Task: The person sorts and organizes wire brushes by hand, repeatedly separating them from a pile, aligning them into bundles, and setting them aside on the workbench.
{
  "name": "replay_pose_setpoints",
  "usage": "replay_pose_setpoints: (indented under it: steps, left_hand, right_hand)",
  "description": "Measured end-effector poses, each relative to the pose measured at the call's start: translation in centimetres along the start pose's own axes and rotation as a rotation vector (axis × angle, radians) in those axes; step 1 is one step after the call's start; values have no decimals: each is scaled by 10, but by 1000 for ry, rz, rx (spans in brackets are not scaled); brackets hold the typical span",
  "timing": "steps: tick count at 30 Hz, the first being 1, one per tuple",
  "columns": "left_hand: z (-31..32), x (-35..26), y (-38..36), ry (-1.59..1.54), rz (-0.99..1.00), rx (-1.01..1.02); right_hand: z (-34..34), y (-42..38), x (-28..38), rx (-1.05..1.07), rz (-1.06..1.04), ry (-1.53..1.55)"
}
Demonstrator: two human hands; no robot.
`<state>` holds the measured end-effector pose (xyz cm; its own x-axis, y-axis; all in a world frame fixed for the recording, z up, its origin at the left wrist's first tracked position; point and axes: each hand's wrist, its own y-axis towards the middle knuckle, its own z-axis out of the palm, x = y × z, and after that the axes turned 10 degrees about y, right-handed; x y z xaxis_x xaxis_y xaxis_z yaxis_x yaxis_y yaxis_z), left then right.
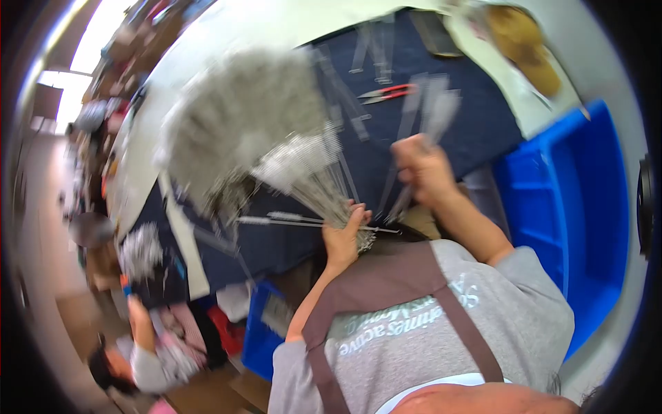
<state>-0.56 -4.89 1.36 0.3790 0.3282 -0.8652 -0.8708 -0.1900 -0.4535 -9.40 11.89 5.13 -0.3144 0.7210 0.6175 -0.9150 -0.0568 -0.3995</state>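
My left hand is closed round the wire handles of a fanned bundle of thin brushes with pale bristles. Just beyond it lies a larger, blurred heap of brushes on the dark blue cloth. To the right, my right hand is raised over the cloth, its fingers wrapped round several wire brushes that are smeared by motion. Red-handled thread snips lie on the cloth above that hand.
A blue bin stands at the right, a smaller blue bin below the table edge. A phone-like dark object and a yellow-brown item lie at the far side. A co-worker sits lower left near more brushes.
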Motion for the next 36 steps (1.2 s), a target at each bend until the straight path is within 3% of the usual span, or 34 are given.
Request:
replay_pose_setpoints:
  steps: [2,5,8,10,11,13,15,16,18,20,23,27,31,34,36]
  left_hand:
    - [-29,-8,-11,48,75,-107]
    - [-77,-22,-37,83,216,-300]
    - [-134,-29,-74,-65,306,-511]
    - [-166,-28,-95,-170,329,-652]
    - [-184,-23,-105,-207,346,-657]
    - [-205,-15,-119,-257,372,-666]
    - [-217,-15,-127,-298,389,-654]
    - [-220,-16,-127,-300,372,-644]
    - [-226,-16,-126,-308,323,-619]
    - [-228,-18,-116,-333,302,-556]
    - [-221,-28,-91,-371,244,-367]
    - [-183,-35,-52,-239,180,29]
    - [-118,-30,-25,-87,48,353]
    - [-79,-6,-18,-72,3,492]
    - [-52,2,-25,-68,-17,475]
  right_hand:
    - [3,10,10,124,-99,-81]
    - [45,2,-3,340,152,-473]
    - [94,1,-61,740,371,-761]
    - [132,3,-117,854,485,-760]
    - [153,6,-146,859,604,-728]
    - [202,12,-199,927,648,-817]
    - [247,16,-256,884,514,-894]
    - [268,18,-272,871,561,-870]
    - [296,24,-294,799,472,-1121]
    - [289,33,-303,798,485,-908]
    - [251,-8,-223,890,513,-615]
    - [154,-39,-154,544,569,-306]
    - [87,-66,-109,242,390,-193]
    - [45,-77,-88,99,310,-80]
    - [21,-79,-79,31,234,-62]
